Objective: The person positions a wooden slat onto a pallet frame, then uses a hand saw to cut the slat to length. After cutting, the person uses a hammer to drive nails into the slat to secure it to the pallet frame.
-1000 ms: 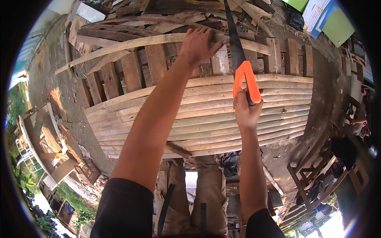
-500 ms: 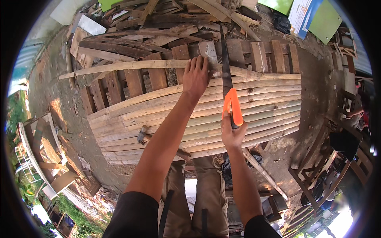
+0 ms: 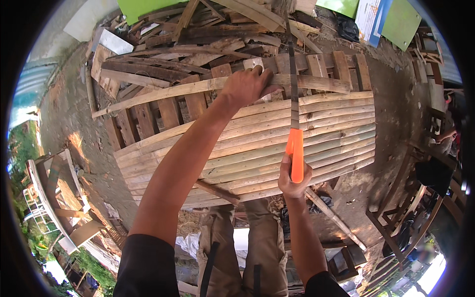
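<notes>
Vs 0.5 s ago: long dark-bladed hand saw w/ orange handle (image 3: 297,156) pulled down-frame, so approx mid-blade now crosses long, pale, curved bamboo strip (image 3: 198,86), upper ctr. Can't tell if teeth touch. R hand (image 3: 291,187) wrapped round handle; L hand (image 3: 245,87) palm-down, fingers curled over strip, left of blade. Surface: pale bamboo-slat platform (image 3: 336,133), mid-frame; brown wooden crosspieces (image 3: 341,69) exposed above. Room: grey-brown dirt floor (image 3: 391,99), scrap-wood pile (image 3: 213,43) up top, green panel (image 3: 402,28) upper R.

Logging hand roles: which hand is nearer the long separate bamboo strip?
Left. The left hand lies on the strip; the right hand is apart from it, nearer the body, holding the saw handle.
</notes>
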The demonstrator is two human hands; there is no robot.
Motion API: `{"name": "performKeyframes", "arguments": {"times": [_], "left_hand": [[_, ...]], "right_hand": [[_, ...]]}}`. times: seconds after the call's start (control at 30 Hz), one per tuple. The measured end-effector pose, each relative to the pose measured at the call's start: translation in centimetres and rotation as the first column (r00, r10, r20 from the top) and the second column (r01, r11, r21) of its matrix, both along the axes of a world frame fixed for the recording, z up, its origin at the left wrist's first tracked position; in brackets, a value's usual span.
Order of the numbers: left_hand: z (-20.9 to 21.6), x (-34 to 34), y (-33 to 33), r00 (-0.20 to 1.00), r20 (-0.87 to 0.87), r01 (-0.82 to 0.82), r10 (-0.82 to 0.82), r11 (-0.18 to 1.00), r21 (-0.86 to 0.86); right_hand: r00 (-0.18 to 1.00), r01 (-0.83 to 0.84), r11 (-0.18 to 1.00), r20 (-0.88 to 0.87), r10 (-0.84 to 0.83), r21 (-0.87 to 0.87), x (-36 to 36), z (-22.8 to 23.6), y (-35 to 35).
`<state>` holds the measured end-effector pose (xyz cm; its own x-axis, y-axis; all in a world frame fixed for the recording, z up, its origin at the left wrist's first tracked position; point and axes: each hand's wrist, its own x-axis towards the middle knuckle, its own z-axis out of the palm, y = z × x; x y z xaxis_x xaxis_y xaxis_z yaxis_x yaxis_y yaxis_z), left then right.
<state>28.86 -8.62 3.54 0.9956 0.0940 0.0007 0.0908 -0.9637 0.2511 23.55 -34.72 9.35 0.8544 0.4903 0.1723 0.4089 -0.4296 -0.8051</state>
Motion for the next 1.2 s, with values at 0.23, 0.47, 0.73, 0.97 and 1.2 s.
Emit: {"name": "performKeyframes", "arguments": {"times": [0.23, 0.47, 0.73, 0.97, 1.2], "left_hand": [[0.8, -0.9, -1.4, 1.000, -0.027, -0.017, 0.014, 0.995, -0.094], [1.7, -1.2, -3.9, 1.000, -0.009, 0.017, -0.018, 0.996, -0.093], [4.4, 2.1, -4.5, 0.974, -0.211, 0.046, -0.084, 0.983, -0.177], [5.6, 4.1, -4.9, 0.969, -0.246, -0.023, -0.015, 0.988, -0.152], [-4.0, -3.8, -6.4, 0.995, -0.040, -0.087, 0.088, 0.995, 0.040]], "right_hand": [[0.997, 0.036, 0.990, -0.072, -0.027, 0.134, 1.8, 2.0, -0.6], [0.939, 0.169, 0.981, -0.316, -0.132, 0.091, -1.5, 3.0, -8.7], [0.945, 0.109, 0.994, -0.312, -0.094, 0.031, -1.5, 4.2, -10.9], [0.881, 0.224, 0.966, -0.451, -0.144, 0.130, 0.2, 3.8, -9.4], [0.897, 0.053, 0.999, -0.440, -0.050, -0.004, -1.3, 4.1, -12.0]]}}
